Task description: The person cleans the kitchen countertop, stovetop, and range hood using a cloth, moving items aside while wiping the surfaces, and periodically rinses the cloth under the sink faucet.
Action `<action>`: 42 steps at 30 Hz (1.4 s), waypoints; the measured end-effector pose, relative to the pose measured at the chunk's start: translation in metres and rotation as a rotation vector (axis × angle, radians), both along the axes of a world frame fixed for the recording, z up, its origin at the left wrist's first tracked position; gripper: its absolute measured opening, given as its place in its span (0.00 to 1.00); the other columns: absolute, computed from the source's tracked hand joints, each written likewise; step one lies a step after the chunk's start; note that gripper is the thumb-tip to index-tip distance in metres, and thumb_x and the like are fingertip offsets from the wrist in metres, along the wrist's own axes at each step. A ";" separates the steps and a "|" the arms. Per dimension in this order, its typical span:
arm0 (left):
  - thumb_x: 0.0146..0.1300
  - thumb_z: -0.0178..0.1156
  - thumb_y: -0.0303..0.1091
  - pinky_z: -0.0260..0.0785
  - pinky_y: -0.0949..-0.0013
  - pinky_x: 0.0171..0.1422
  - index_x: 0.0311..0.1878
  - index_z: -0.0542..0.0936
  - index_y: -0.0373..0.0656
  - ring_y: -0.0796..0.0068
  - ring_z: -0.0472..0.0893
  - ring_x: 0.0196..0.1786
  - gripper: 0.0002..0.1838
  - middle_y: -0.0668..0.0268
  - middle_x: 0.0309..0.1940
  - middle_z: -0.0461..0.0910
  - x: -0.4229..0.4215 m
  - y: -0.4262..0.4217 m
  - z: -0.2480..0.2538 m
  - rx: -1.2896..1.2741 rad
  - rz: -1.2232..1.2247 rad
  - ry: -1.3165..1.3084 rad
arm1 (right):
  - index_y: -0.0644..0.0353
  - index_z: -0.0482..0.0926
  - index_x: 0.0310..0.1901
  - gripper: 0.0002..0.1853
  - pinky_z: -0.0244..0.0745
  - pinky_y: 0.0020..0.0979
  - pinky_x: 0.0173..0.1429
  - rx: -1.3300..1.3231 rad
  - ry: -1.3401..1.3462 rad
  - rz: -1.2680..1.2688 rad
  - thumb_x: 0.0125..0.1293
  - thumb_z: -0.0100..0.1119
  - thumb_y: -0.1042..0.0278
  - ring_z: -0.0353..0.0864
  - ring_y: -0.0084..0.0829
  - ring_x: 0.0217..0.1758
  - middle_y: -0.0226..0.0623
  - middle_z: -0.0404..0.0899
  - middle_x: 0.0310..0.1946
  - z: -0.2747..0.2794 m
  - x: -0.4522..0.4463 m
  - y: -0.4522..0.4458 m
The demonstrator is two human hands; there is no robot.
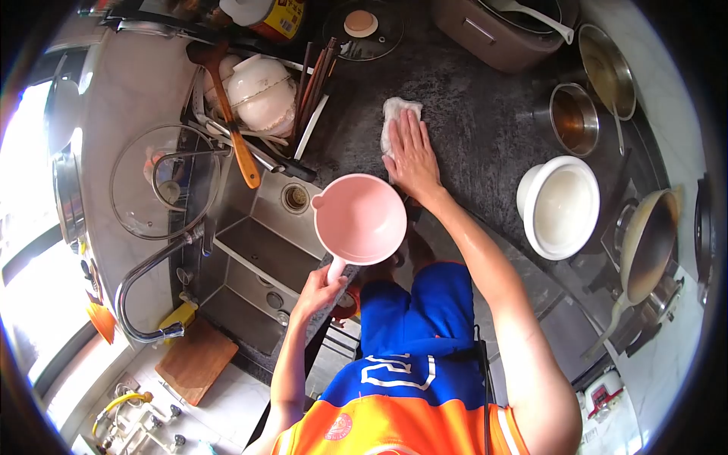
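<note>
My left hand (320, 293) is closed round the handle of a pink ladle-like pan (362, 218), which is held level at the sink's right edge and looks empty inside. My right hand (413, 158) lies flat on a crumpled white cloth (393, 121) on the dark countertop (470, 114), fingers stretched forward over it. Part of the cloth shows beyond and to the left of the fingers.
A double sink (262, 243) with a curved faucet (133, 296) is at left. Bowls (262, 95), chopsticks and a wooden spatula (236, 140) stand above it. A white pot (565, 208), metal pot (572, 121) and frying pan (648, 246) are at right.
</note>
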State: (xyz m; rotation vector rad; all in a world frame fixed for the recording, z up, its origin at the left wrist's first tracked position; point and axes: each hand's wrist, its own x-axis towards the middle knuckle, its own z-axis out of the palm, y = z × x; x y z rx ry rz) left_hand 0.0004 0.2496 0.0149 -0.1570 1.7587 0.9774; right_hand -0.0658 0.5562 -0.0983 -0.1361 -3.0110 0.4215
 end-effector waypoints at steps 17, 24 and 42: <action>0.65 0.57 0.34 0.61 0.77 0.18 0.45 0.74 0.35 0.85 0.67 0.13 0.12 0.73 0.15 0.70 0.042 -0.027 0.041 0.135 0.252 -0.077 | 0.59 0.59 0.71 0.35 0.37 0.47 0.79 -0.068 0.017 0.231 0.65 0.49 0.53 0.44 0.41 0.79 0.45 0.52 0.74 -0.010 0.024 -0.049; 0.66 0.58 0.35 0.65 0.77 0.19 0.47 0.73 0.35 0.85 0.68 0.14 0.13 0.74 0.16 0.70 0.050 -0.025 0.058 0.002 0.257 -0.070 | 0.67 0.66 0.65 0.30 0.39 0.48 0.78 0.127 -0.097 -0.109 0.67 0.48 0.55 0.50 0.50 0.76 0.54 0.57 0.70 -0.004 -0.088 -0.066; 0.66 0.57 0.39 0.59 0.72 0.14 0.33 0.70 0.37 0.80 0.69 0.12 0.14 0.71 0.16 0.68 -0.055 0.119 0.023 0.261 0.115 0.230 | 0.65 0.59 0.69 0.45 0.48 0.57 0.74 0.020 0.301 -0.456 0.58 0.56 0.40 0.50 0.60 0.74 0.60 0.55 0.69 -0.027 0.014 -0.021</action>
